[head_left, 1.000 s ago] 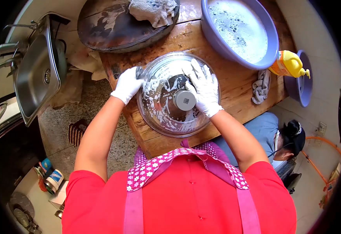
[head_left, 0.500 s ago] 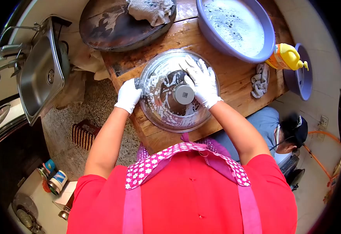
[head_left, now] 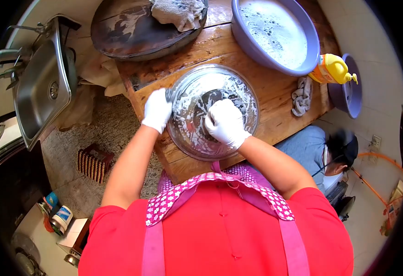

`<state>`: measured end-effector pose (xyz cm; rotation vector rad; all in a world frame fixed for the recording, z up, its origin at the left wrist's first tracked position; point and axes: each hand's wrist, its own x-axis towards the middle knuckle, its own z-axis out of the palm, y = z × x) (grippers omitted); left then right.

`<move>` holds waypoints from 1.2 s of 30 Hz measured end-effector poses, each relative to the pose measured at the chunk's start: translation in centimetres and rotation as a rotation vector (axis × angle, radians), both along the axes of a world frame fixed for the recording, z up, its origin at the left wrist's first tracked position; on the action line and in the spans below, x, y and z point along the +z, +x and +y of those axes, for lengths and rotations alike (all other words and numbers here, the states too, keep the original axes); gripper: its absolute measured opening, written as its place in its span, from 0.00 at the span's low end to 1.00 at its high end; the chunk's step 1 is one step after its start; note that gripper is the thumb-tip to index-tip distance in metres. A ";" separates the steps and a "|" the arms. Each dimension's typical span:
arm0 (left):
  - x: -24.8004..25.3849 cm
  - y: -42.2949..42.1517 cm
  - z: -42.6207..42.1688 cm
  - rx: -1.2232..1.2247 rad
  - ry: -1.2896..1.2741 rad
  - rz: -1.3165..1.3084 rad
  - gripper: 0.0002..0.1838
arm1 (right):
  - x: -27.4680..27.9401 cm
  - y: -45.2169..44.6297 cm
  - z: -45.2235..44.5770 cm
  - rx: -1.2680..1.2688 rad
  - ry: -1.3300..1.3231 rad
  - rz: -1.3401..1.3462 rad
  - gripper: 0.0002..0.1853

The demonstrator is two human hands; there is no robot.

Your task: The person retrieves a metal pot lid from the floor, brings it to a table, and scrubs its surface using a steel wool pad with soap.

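Observation:
A round, see-through pot lid [head_left: 187, 124] streaked with white suds lies on the wooden table. My left hand [head_left: 158, 110], in a white glove, is closed on the lid's left rim. My right hand [head_left: 227, 122], gloved too, is closed over the middle of the lid, where the knob is; the hand now hides the knob. The lid's wet far side shows foam and smears.
A purple basin [head_left: 319, 43] of suds stands at the back right, near a yellow pump bottle [head_left: 334, 69] and a grey rag [head_left: 302, 96]. A dark round board [head_left: 132, 32] bears a cloth [head_left: 178, 13]. Left is a steel sink [head_left: 42, 87]; a person [head_left: 305, 147] crouches at right.
My right hand has gone from lying spread on the lid's upper right to a closed grip over the knob. My left hand stays at the rim. The view has shifted slightly.

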<state>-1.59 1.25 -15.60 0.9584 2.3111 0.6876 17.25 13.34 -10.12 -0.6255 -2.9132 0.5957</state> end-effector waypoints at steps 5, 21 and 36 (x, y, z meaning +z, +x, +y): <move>-1.5 -3.7 13.3 -0.450 0.033 0.057 0.11 | 0.3 -0.2 0.1 0.038 -0.027 -0.008 0.07; -0.3 -3.3 11.7 -0.458 -0.007 0.147 0.06 | 0.2 -0.1 0.3 0.008 -0.054 0.073 0.07; -0.4 -2.3 3.1 -0.214 -0.099 0.111 0.08 | -0.2 -0.2 0.3 -0.035 -0.036 0.081 0.07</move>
